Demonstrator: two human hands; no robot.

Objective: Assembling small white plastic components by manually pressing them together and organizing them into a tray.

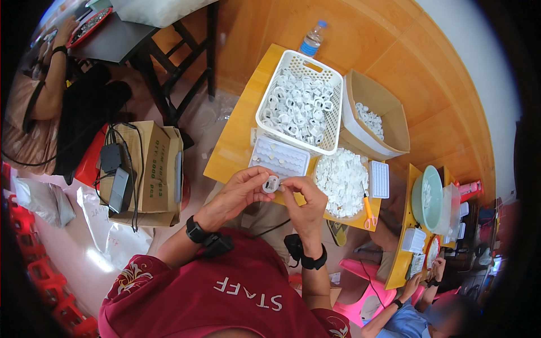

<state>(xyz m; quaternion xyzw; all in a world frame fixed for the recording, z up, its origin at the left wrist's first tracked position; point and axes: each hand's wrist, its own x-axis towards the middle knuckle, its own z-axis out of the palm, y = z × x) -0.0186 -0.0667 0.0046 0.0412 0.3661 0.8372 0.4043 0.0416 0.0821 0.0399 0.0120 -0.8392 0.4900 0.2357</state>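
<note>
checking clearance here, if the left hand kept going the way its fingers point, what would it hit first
The left hand points right, toward the small white ring part it pinches with the right hand. It would press into that part, then the right fingertips. Depth is hard to judge, but both hands already touch the part.

Bright, even daylight on my feed, soft shadows only. Glare on the floor [104,256] lower left. Heavy fisheye bend toward the rim, black vignette corners. Centre sharp; edges soft, lower right blurred.

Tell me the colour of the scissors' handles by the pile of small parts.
Orange, on the scissors in the head view.
</note>
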